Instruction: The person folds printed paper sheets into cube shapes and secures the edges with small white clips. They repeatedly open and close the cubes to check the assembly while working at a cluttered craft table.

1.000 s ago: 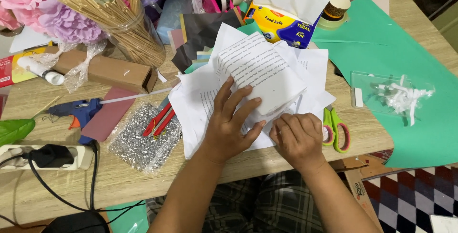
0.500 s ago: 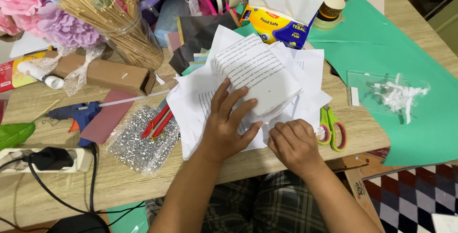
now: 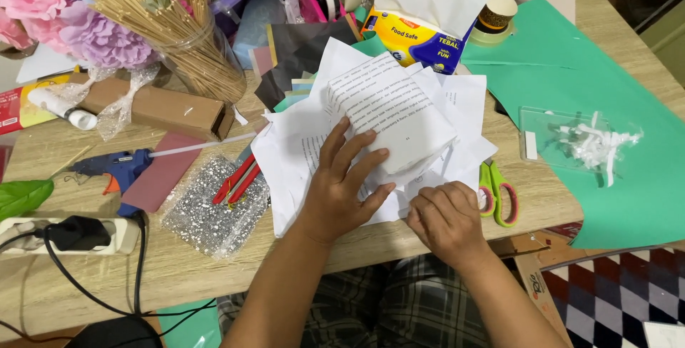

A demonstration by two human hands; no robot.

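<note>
Head view: your hands press on printed white paper sheets [image 3: 389, 105] piled on the wooden worktop [image 3: 178, 269].
Left hand [image 3: 342, 191] lies flat, fingers spread, on the folded sheet; right hand [image 3: 446, 219] is curled, pinching the lower edge beside green-handled scissors [image 3: 497, 191].

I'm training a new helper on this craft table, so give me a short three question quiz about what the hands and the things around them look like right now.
1. True or false: the left hand lies flat on the printed paper sheets.
2. What lies on the table just right of the right hand? A. green-handled scissors B. blue glue gun C. a jar of wooden sticks
3. Fill in: the blue glue gun rests beside a silver ______ sheet.

Key:
1. True.
2. A, the green-handled scissors.
3. Glitter; the silver glitter sheet lies right of the gun.
</note>
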